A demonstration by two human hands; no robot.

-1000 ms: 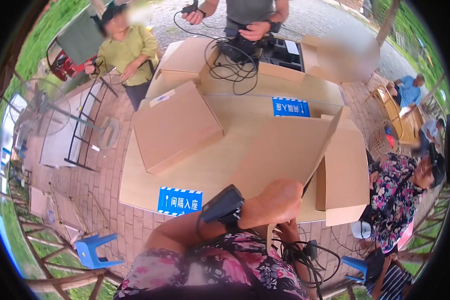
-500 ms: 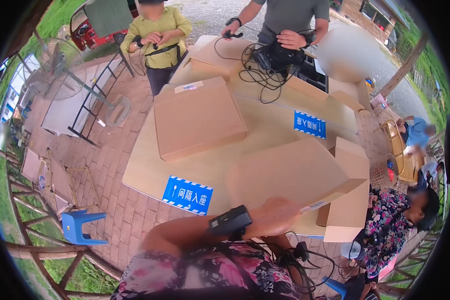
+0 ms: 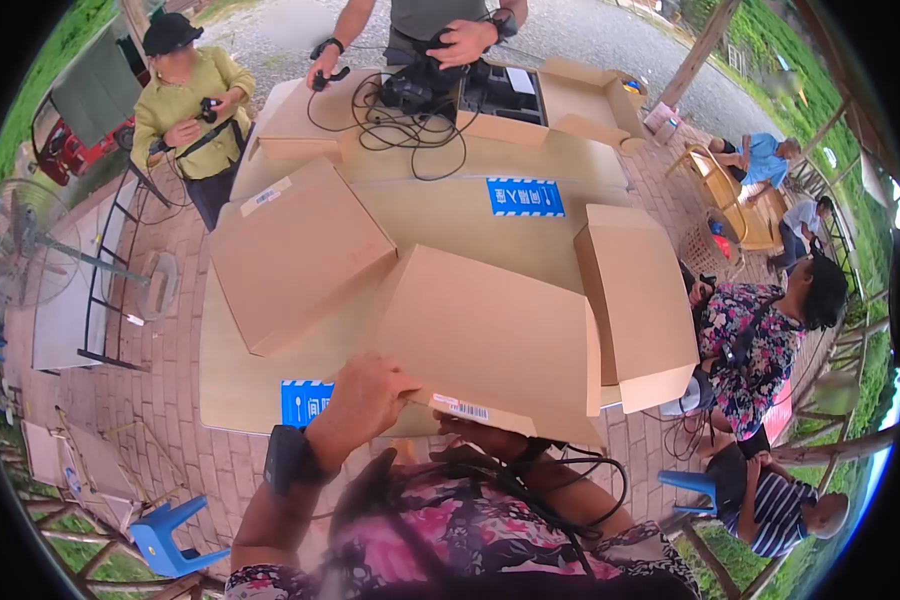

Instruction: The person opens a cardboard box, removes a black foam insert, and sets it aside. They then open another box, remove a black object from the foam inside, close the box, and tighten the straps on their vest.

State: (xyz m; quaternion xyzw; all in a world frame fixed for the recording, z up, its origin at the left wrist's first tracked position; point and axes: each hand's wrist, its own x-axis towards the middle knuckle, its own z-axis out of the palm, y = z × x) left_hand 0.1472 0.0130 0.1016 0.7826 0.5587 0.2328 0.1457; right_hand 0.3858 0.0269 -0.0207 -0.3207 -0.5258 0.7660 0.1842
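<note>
A cardboard box (image 3: pixel 490 325) lies at the near edge of the table, its label strip facing me. My left hand (image 3: pixel 362 400), with a black device on the wrist, pinches this box's near left corner. Below the label, my right hand (image 3: pixel 485 435) is at the box's near edge, partly hidden under it, with fingers curled against the cardboard. Black cables (image 3: pixel 590 480) hang around my right forearm. Another closed box (image 3: pixel 300 250) rests to the left, and a box with raised flaps (image 3: pixel 638 300) stands to the right.
Across the table (image 3: pixel 440 215), a person in grey handles black gear and tangled cables (image 3: pixel 410 110) beside an open box (image 3: pixel 500 100). A person in yellow-green (image 3: pixel 195 120) stands far left; one in floral clothing (image 3: pixel 750 340) is at right. Blue stools (image 3: pixel 170 540) stand low.
The view has turned right. The near box now lies flatter, and my left hand has moved to its left corner. My right hand has come into view under the near edge.
</note>
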